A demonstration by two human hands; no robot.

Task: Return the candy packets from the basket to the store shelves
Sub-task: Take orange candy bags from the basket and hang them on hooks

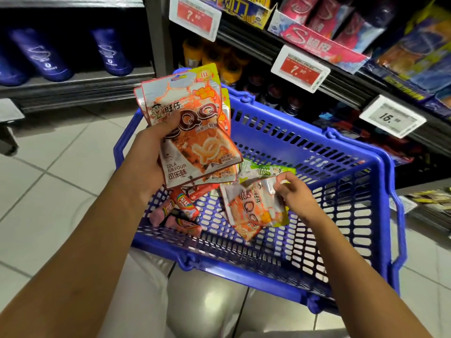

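Observation:
A blue plastic basket [341,245] sits on the tiled floor below me. Above its left rim, my left hand [148,157] grips a fanned stack of orange and white QQ candy packets [195,132]; the front one reads cola flavour. Inside the basket my right hand [292,193] pinches the top edge of another orange QQ packet [251,213], which hangs tilted over the basket floor. A green packet [266,170] lies just behind it. Several red and pink Skittles tubes [180,208] lie in the basket's near left corner.
Store shelves [346,86] with hanging price tags [300,68] run along the right, holding pink, blue and yellow packs. A lower shelf at the left holds dark blue bottles [109,52]. White floor tiles surround the basket.

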